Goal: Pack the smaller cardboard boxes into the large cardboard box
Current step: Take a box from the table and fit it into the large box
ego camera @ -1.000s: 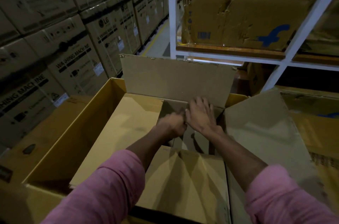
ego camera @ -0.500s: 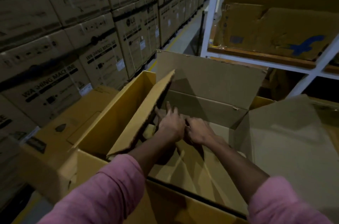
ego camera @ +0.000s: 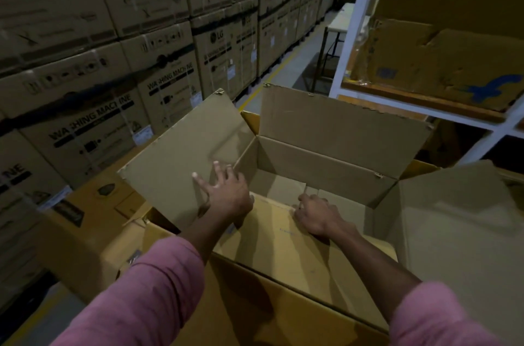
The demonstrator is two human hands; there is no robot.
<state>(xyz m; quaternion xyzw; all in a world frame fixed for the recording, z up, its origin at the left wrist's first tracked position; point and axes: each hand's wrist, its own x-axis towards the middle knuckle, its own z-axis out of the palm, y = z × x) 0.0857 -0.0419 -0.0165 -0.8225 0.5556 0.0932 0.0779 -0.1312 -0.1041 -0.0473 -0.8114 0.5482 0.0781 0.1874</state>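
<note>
The smaller cardboard box (ego camera: 326,164) sits open-topped inside the large cardboard box (ego camera: 283,311), tucked toward its far side, with the yellowish rim of the big one showing around it. Looks like nothing's in the small one – just bare cardboard floor and walls.

Left hand (ego camera: 226,192) is flat against the inside of the small box's left flap (ego camera: 181,158), fingers (ego camera: 198,179) straight and spread, pressing rather than grabbing, so that hand is released. The flap stands tilted outward over the big box's left wall.

Right hand (ego camera: 314,213) rests on the near flap (ego camera: 283,249), which lies folded down toward the person. Its fingers are curled at the flap's far edge – they seem to hook over that edge, though it's dim and I can't say for sure how tight.

Far flap (ego camera: 340,127) stands upright, right flap (ego camera: 459,232) is splayed out wide. Pink sleeves (ego camera: 147,297) on both arms.

Around it: stacked washing machine cartons (ego camera: 93,118) on the left, and a white shelf rack (ego camera: 357,25) on the right holding a battered carton (ego camera: 442,62).
</note>
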